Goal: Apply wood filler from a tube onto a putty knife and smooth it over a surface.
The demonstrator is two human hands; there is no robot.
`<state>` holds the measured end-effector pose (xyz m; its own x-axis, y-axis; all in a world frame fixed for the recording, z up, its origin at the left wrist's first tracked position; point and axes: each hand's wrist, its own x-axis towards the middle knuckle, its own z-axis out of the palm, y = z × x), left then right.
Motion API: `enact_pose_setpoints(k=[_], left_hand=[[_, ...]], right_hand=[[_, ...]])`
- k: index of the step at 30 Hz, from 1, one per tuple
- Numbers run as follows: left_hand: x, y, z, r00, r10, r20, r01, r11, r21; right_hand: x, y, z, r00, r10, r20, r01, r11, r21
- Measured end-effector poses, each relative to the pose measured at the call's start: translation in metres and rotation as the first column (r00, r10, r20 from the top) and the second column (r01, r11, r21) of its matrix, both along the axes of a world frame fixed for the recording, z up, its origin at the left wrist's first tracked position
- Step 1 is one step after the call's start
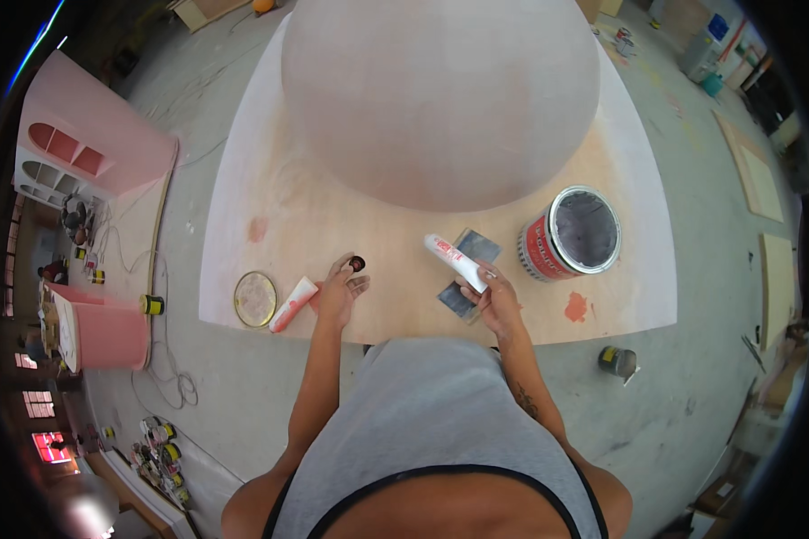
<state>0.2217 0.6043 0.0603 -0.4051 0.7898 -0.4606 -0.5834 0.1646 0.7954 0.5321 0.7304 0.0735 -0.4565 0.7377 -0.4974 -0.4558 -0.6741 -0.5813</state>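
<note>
My left hand (337,292) is over the wooden board, with a small black round cap (357,263) held at its fingertips. A white tube with red print (454,259) is gripped by my right hand (497,301), its far end pointing up and to the left. Beneath that hand and tube lie flat grey putty spreaders (479,245), partly covered. Beside my left wrist rests a second white and red tube (293,306). Left of it sits a round tin lid (255,299) with a gold rim. An opened metal can (541,247) with a red label stands to the right of my right hand.
A large pale rounded form (440,99) rises from the board (386,229) in front of me. An orange-red smear (576,307) marks the board's near right. A small dark can (617,361) is on the floor. Pink furniture (108,332), cables and several cans are at left.
</note>
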Motion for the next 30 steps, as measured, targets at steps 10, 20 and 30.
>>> enact_pose_setpoints(k=[10,20,30], left_hand=[[-0.021,0.003,-0.017,0.991,0.13,-0.021,-0.128,0.99,0.06],[-0.028,0.015,-0.019,0.863,-0.05,-0.503,0.007,0.996,-0.087],[-0.04,0.009,-0.038,0.227,-0.301,-0.926,0.005,0.951,-0.308]], right_hand=[[-0.01,-0.005,-0.006,0.959,0.152,0.238,-0.186,0.975,0.125],[-0.003,-0.005,0.001,0.836,0.239,0.493,-0.401,0.88,0.254],[-0.007,-0.015,0.006,0.805,0.36,0.472,-0.503,0.836,0.22]])
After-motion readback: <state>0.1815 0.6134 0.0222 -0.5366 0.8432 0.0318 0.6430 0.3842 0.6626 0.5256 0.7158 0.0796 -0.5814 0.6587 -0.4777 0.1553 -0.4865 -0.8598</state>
